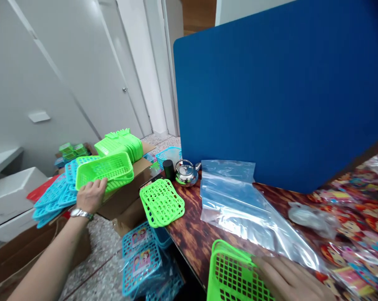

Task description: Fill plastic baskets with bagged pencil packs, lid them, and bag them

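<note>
1. Nearest the camera, at five o'clock, a green basket [247, 274] is being supported by the patterned table [189, 221], its right side being overlapped by the right hand [293, 278]. The fingers are being held out nearly straight and are being blurred; whether the rim is being gripped cannot be told.
2. At nine o'clock, a second green basket [105, 166] is being gripped at its near rim by the left hand [91, 195], the fingers being curled over the edge. A watch [81, 213] is being worn on that wrist.
3. Just behind that basket, a stack of green baskets [123, 144] is being seen; towards eight o'clock, blue perforated panels [54, 194] are being overlapped in a pile.
4. At seven o'clock, green perforated panels [162, 202] are being borne by the table's edge.
5. Near six o'clock, a metal teapot [186, 173] is being flanked on its left by a dark cylinder [168, 170].
6. At four o'clock, clear plastic sheets [235, 205] are being spread beneath a blue board [270, 92], which is being seen towards two.
</note>
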The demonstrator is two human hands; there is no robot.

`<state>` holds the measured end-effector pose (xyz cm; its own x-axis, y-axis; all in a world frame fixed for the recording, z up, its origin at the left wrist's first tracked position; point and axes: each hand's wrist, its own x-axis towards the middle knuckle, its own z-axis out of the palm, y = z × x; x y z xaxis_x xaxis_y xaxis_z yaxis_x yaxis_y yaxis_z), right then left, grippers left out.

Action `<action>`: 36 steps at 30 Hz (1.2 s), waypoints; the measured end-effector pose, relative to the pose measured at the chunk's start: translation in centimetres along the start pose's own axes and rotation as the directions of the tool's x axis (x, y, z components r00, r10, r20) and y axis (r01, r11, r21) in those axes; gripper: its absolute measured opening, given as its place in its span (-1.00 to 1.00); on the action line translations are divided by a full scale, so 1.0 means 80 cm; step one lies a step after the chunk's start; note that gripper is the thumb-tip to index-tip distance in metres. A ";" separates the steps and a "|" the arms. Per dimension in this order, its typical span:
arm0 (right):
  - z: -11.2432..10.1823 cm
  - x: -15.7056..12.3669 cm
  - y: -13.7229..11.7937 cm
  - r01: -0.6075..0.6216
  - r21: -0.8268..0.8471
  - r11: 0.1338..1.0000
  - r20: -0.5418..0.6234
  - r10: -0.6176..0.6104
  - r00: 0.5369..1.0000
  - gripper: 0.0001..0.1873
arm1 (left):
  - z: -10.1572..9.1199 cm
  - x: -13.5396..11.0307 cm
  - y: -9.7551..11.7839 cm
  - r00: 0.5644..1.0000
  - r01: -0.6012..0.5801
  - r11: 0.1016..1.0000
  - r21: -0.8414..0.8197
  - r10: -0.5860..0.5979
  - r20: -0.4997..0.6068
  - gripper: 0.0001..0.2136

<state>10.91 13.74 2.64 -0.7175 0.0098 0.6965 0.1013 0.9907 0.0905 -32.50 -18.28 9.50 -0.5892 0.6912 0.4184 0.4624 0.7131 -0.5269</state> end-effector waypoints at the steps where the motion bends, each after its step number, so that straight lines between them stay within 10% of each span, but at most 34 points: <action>1: 0.000 0.002 -0.001 0.004 0.003 1.000 0.020 -0.004 1.000 -0.59 | 0.000 -0.007 -0.008 1.000 -0.021 1.000 -0.009 0.021 -0.018 -0.71; 8: 0.003 0.006 -0.006 0.009 0.050 0.999 0.130 -0.016 0.991 -0.72 | 0.005 -0.122 -0.015 0.959 -0.274 0.936 -0.223 0.249 -0.133 -0.83; 14: 0.013 0.010 -0.006 -0.013 0.120 0.993 0.178 -0.009 0.984 -0.75 | 0.015 -0.259 0.035 0.947 -0.321 0.867 -0.380 0.298 -0.121 -0.90; 19: 0.017 0.017 -0.013 0.000 0.129 0.992 0.167 -0.022 0.986 -0.77 | 0.067 -0.315 0.090 0.957 -0.278 0.863 -0.421 0.285 -0.048 -0.81; 25: 0.013 0.011 -0.016 0.033 0.091 0.995 0.199 -0.050 0.979 -0.75 | 0.119 -0.303 0.148 0.952 -0.212 0.865 -0.454 0.288 0.105 -0.82; 36: 0.003 0.023 -0.032 0.049 0.024 0.999 0.172 -0.052 0.984 -0.73 | 0.164 -0.175 0.244 0.896 -0.203 0.815 -0.543 0.378 0.233 -0.72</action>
<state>9.13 11.27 3.51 -0.8296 -0.0189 0.5580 0.0495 0.9930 0.1073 -23.89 -15.56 -16.35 -0.5072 0.8618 0.0034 0.8562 0.5043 -0.1123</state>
